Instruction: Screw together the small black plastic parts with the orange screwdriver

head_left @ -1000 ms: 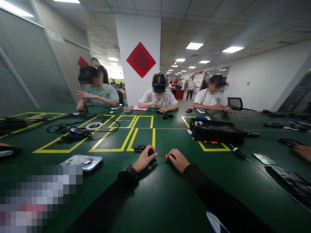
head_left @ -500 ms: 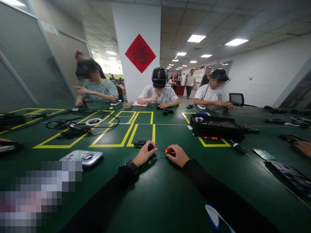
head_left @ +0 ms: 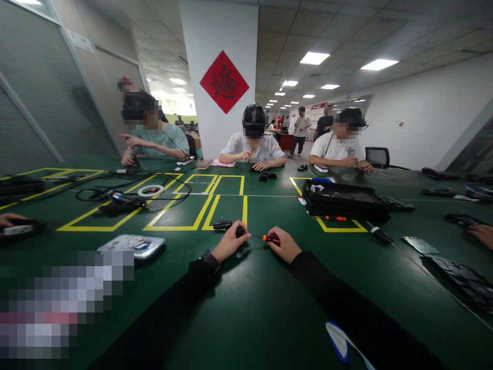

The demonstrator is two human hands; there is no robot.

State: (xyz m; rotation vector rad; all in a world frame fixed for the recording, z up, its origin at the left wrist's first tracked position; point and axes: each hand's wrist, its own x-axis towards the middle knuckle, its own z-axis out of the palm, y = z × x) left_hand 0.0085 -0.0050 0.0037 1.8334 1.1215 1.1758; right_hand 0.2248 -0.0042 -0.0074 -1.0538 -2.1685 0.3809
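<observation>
My right hand (head_left: 285,246) is closed around the orange and black handle of a screwdriver (head_left: 272,240). Its thin shaft points left, its tip reaching a small black part (head_left: 240,232) that my left hand (head_left: 228,243) pinches between thumb and fingers. What kind of part this is, I cannot make out. Just beyond my left hand a black cylindrical piece (head_left: 222,225) lies on the green table (head_left: 254,308). Both hands are low over the tabletop.
A phone-like device (head_left: 144,246) lies to the left. Tangled black cables (head_left: 115,198) and a white ring (head_left: 150,190) are further back. On the right are a black tray (head_left: 342,198), an orange screwdriver (head_left: 336,218) and an opened device (head_left: 458,280). Several people sit around.
The whole view has shifted slightly. My hands keep nearly the same hold on the black part and the screwdriver. A walking person in the background has moved a little left.
</observation>
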